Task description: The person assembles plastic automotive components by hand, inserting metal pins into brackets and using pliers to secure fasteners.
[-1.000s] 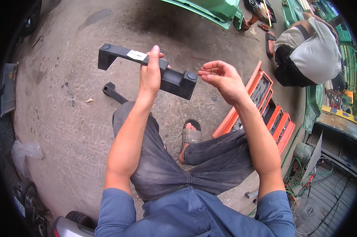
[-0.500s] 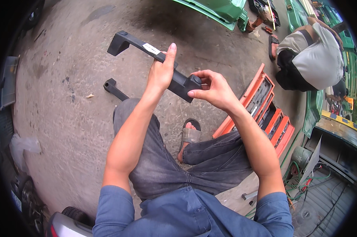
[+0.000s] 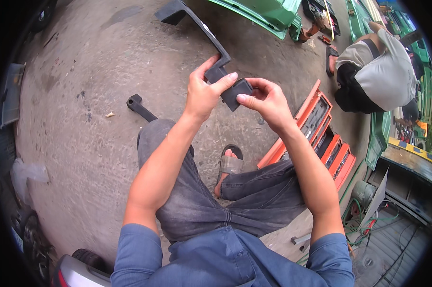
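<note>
A long black handle-like part (image 3: pixel 216 73), shaped like a vehicle grab handle with angled, blocky ends, is held out over the floor in front of me. My left hand (image 3: pixel 201 95) is closed around it close to its near end, thumb on top. My right hand (image 3: pixel 269 103) pinches the square end block (image 3: pixel 243 86) between thumb and fingers. The bar's far end points up and left, with a pale label on its edge. A second black handle (image 3: pixel 140 107) lies on the floor beside my left knee, partly hidden by it.
An opened red toolbox (image 3: pixel 302 122) with tools in its trays stands by my right leg. Beyond it a person (image 3: pixel 376 71) in a light shirt is bent over. A green vehicle panel (image 3: pixel 264 14) is at the far side. Cables (image 3: pixel 369 215) tangle at right.
The handle has been turned and tilted, its far end swinging up and away. My left hand has slid nearer to its near end; my right hand stays at that end.
</note>
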A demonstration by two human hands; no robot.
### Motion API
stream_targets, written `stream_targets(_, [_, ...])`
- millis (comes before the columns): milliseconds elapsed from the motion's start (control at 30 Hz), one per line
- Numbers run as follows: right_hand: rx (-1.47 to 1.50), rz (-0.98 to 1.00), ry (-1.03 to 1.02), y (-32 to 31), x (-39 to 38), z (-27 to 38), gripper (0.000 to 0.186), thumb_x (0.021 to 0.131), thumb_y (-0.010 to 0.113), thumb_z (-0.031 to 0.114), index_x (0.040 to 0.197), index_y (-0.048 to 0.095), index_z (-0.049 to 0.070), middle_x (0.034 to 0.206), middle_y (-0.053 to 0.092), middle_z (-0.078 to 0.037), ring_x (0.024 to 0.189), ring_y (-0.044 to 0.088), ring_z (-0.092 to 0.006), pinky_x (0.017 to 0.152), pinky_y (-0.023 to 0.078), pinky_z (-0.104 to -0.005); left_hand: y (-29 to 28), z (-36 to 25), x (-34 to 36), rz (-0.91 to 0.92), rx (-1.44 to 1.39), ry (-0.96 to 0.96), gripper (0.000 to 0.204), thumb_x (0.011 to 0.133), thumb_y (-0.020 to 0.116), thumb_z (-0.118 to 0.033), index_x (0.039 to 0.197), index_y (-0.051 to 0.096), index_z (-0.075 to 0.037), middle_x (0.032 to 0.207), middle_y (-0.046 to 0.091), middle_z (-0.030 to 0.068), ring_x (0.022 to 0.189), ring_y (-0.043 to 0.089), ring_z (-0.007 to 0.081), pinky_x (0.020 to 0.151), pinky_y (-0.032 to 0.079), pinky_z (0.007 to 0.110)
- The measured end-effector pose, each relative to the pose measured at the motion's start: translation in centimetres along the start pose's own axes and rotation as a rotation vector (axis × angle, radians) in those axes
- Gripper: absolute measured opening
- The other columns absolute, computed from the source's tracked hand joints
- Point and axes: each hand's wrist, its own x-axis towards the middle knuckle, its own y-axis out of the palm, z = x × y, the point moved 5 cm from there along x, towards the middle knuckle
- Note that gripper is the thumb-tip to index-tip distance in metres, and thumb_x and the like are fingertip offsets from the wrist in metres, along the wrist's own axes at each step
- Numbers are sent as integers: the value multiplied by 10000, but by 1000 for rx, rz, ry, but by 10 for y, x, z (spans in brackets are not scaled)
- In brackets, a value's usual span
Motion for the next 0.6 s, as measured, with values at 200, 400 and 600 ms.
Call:
stream_targets(200, [-312,-103,-284,2,-2,1,592,824,852,201,1287,588,-58,1100,647,-107,931,669,-145,795,571,-280,-11,14,3,-70,-190,-116,540,803,691,7,1324,563,65,971,606,29,822,611,117,778,528,267])
stream_targets(400, [108,-281,-186,-21,-1,13,358,985,575,50,1318,539,-76,1130,609,-120,917,678,-171,719,593,-282,-13,13,5,-103,-159,-110,657,687,559,41,1343,530,82,927,625,65,788,640,164,753,568,327])
stream_targets(600, [237,-506,-506,-29,-12,61,259,979,545,12,1235,553,-26,1079,624,-95,737,600,-87,567,495,-207,10,11,-5,-54,-119,-103,624,677,557,0,1295,580,79,982,682,111,830,675,185,781,563,319])
